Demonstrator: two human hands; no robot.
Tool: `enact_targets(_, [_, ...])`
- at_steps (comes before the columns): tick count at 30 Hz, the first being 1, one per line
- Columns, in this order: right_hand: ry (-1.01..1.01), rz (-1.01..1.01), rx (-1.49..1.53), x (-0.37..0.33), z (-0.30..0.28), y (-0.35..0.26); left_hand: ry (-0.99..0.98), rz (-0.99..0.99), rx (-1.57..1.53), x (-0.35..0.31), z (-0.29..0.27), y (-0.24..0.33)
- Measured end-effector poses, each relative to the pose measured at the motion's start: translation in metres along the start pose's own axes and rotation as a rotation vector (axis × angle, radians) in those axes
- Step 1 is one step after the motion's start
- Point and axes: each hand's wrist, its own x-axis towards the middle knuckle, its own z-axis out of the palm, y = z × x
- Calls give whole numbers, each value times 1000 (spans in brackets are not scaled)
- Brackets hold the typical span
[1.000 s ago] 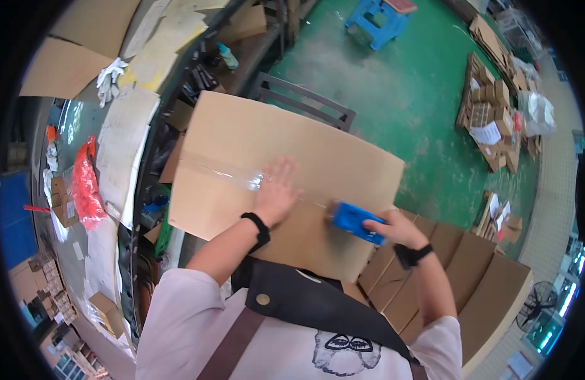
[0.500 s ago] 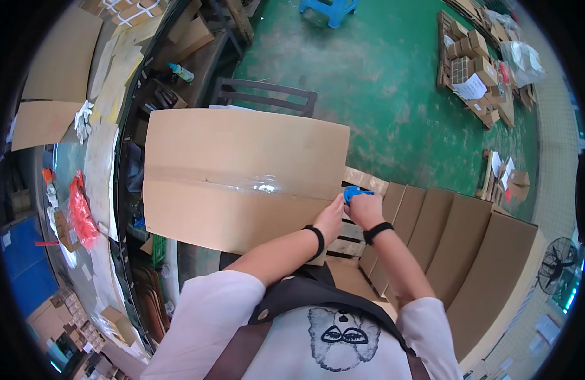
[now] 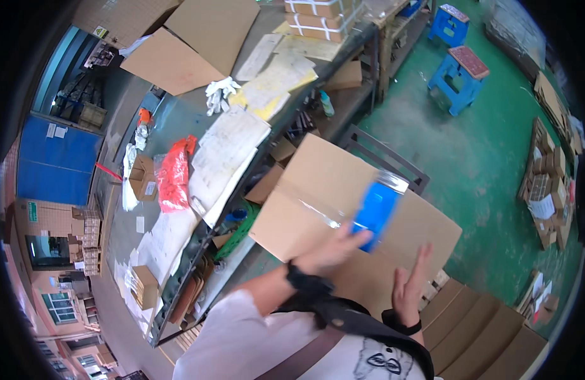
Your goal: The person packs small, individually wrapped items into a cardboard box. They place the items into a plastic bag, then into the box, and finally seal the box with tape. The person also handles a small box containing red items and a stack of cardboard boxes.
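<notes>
A large brown cardboard box (image 3: 305, 177) lies in front of me, with a strip of clear tape along its top seam. Above its top, my left hand (image 3: 334, 250) grips a blue tape dispenser (image 3: 378, 212), blurred by motion, whose far end looks silvery. My right hand (image 3: 409, 288) is raised near the box's near right side, fingers spread and holding nothing. Both wrists carry black bands.
Several flat-sided cartons (image 3: 470, 323) stand in a row at the lower right. On the left runs a workbench (image 3: 226, 145) with a red plastic bag (image 3: 175, 177), white gloves (image 3: 221, 94) and an open box. Blue stools (image 3: 460, 79) stand on the green floor.
The blue tape dispenser has passed from my right hand at the box's right edge to my left hand over the box. My right hand has opened. The view has swung left.
</notes>
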Motion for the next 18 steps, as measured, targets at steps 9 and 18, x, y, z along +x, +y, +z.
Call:
enact_targets(9, [386,634,-240,-52,77,158,1050,24,1572,-52,-402,90])
enact_targets(18, [301,1069,140,-141,68,217,399,-56,1164,59,-278,5])
